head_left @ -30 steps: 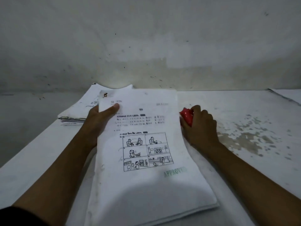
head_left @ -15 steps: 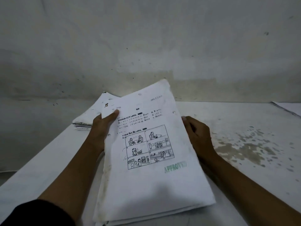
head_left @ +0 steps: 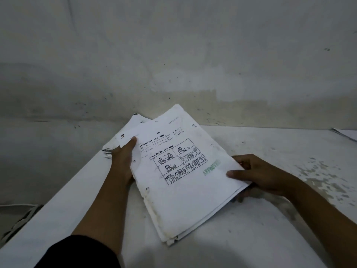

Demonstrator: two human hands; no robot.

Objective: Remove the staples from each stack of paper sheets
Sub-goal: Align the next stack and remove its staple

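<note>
Both hands pinch the floppy paper stack above the bench, left hand at its top corner, right hand mid-edge; support it underneath, since it looks prone to sagging.

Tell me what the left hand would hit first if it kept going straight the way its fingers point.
The left hand points away and slightly right along the held stack of paper sheets. Going on, it would likely meet the second paper pile lying behind, then the wall; depth is unclear.
</note>
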